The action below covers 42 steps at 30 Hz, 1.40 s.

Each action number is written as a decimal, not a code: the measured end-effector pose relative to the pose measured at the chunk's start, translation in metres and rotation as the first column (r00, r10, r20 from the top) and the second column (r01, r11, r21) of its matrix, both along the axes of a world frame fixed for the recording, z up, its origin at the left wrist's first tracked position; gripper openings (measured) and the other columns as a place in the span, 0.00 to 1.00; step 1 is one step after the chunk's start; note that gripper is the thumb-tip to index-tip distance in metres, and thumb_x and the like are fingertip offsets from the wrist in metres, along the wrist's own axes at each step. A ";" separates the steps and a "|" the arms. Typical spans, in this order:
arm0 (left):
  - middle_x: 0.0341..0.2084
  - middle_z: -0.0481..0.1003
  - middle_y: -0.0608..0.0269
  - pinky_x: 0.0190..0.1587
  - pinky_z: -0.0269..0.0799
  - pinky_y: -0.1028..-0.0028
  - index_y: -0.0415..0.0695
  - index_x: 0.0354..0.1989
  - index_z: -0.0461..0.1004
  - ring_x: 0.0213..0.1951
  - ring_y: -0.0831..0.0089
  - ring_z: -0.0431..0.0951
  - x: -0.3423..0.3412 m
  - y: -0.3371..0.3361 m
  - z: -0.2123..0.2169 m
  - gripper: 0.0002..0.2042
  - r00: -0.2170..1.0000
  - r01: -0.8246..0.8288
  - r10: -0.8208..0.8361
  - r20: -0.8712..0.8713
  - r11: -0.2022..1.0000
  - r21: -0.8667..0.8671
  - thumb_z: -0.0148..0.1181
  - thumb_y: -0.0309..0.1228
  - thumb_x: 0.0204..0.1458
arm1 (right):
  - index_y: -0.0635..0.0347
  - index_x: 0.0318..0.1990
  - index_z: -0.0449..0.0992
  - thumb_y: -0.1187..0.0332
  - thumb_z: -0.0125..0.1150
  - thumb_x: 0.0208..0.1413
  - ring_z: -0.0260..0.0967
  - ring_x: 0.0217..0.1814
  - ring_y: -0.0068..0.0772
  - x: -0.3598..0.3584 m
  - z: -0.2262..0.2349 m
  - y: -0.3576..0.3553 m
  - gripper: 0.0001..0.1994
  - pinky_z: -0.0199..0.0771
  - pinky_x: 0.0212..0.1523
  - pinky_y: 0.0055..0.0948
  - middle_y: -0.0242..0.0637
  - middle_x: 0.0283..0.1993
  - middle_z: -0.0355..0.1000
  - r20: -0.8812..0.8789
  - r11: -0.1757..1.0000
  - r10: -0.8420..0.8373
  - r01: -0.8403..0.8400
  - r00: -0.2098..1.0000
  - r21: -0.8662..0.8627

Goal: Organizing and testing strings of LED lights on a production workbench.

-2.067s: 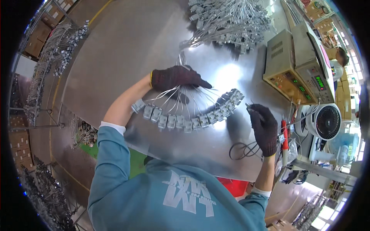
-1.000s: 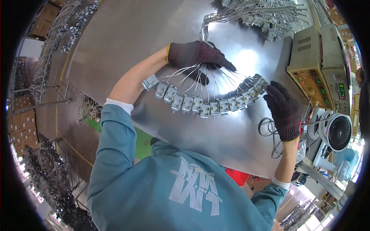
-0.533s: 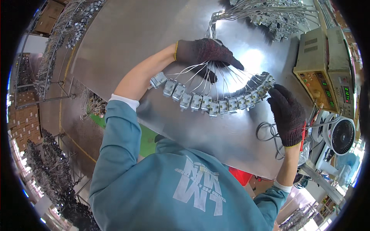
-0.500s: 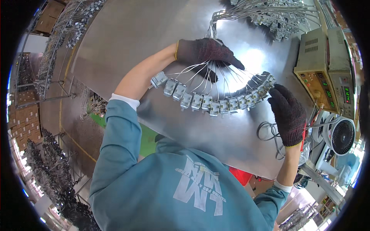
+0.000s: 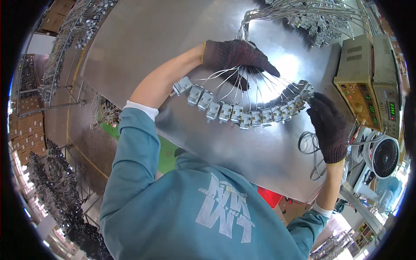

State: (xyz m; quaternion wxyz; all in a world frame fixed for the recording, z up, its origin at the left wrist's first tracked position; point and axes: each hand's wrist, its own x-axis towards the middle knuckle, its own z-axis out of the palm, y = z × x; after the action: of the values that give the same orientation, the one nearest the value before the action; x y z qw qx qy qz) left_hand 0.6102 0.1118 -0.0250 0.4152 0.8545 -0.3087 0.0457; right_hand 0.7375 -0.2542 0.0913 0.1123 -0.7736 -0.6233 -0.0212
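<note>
My left hand (image 5: 238,55), in a dark knitted glove, is closed around a bundle of thin white wires (image 5: 243,31). Below it the wires fan out to a curved row of small silver metal-cased parts (image 5: 225,112), which lie side by side above the metal tabletop (image 5: 195,147). My right hand (image 5: 329,128), gloved alike, is at the right end of the row with its fingers bent and close together. Its fingertips are beside the last metal-cased part (image 5: 307,90); whether they touch it, and what they hold, is hidden.
Test instruments (image 5: 357,84) with lit displays stand on the right, with a small fan (image 5: 385,157) nearer me. A loose grey cable (image 5: 308,145) lies beside my right hand. More wired parts (image 5: 310,26) are heaped at the far right. Racks of hanging wired parts (image 5: 65,56) stand on the left.
The view has shifted slightly, so most things appear a little further right. My left hand keeps its grip on the wires; my right hand stays by the row's right end. An instrument's display reading has changed.
</note>
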 end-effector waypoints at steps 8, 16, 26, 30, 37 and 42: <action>0.52 0.83 0.59 0.55 0.83 0.62 0.54 0.75 0.75 0.45 0.63 0.83 0.000 0.002 -0.007 0.39 1.000 -0.016 0.016 0.008 0.999 0.036 0.82 0.29 0.51 | 0.58 0.58 0.84 0.76 0.74 0.62 0.84 0.57 0.50 -0.006 0.000 0.002 0.17 0.84 0.57 0.40 0.46 0.59 0.83 -0.246 0.987 -0.154 0.159 0.957 -0.001; 0.51 0.83 0.58 0.55 0.83 0.61 0.55 0.75 0.74 0.43 0.61 0.83 0.007 -0.001 -0.010 0.40 0.999 -0.009 0.007 0.052 0.999 0.034 0.82 0.31 0.51 | 0.52 0.60 0.85 0.74 0.76 0.60 0.82 0.59 0.54 0.000 -0.001 -0.004 0.19 0.84 0.57 0.46 0.45 0.61 0.83 0.031 0.993 -0.085 0.087 0.996 -0.085; 0.47 0.83 0.58 0.54 0.82 0.61 0.56 0.76 0.75 0.43 0.62 0.82 0.005 0.001 -0.006 0.40 1.000 0.001 -0.001 0.019 1.000 0.018 0.81 0.29 0.51 | 0.50 0.62 0.84 0.74 0.77 0.58 0.84 0.55 0.53 0.006 -0.006 -0.007 0.23 0.85 0.53 0.46 0.44 0.63 0.83 0.186 0.993 0.061 -0.042 0.981 -0.108; 0.47 0.83 0.58 0.53 0.81 0.61 0.56 0.76 0.74 0.42 0.61 0.81 0.003 0.001 -0.008 0.40 0.999 0.002 -0.003 0.032 1.000 0.032 0.81 0.29 0.50 | 0.52 0.62 0.83 0.74 0.76 0.58 0.84 0.55 0.53 0.005 -0.006 -0.006 0.24 0.85 0.52 0.45 0.44 0.63 0.83 0.181 0.992 0.086 -0.068 0.980 -0.107; 0.47 0.83 0.58 0.53 0.81 0.61 0.56 0.76 0.74 0.42 0.61 0.82 0.006 0.001 -0.012 0.41 0.999 -0.004 0.003 0.053 1.000 0.016 0.82 0.31 0.50 | 0.57 0.57 0.85 0.70 0.77 0.61 0.84 0.55 0.54 -0.001 -0.009 0.000 0.17 0.84 0.56 0.43 0.45 0.61 0.83 -0.326 0.966 -0.252 0.258 0.911 -0.023; 0.46 0.83 0.59 0.52 0.81 0.61 0.56 0.76 0.74 0.42 0.61 0.82 0.004 0.000 -0.009 0.40 0.998 -0.030 0.026 0.053 0.997 0.071 0.82 0.32 0.50 | 0.54 0.58 0.84 0.69 0.78 0.60 0.84 0.54 0.52 0.007 -0.009 0.004 0.18 0.85 0.54 0.44 0.43 0.58 0.84 -0.015 0.995 -0.089 0.089 0.996 -0.034</action>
State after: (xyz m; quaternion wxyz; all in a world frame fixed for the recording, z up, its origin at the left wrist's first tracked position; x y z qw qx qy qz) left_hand 0.6140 0.1117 -0.0342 0.3754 0.8716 -0.3089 0.0625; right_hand 0.7441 -0.2504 0.0827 0.1036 -0.8024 -0.5876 -0.0094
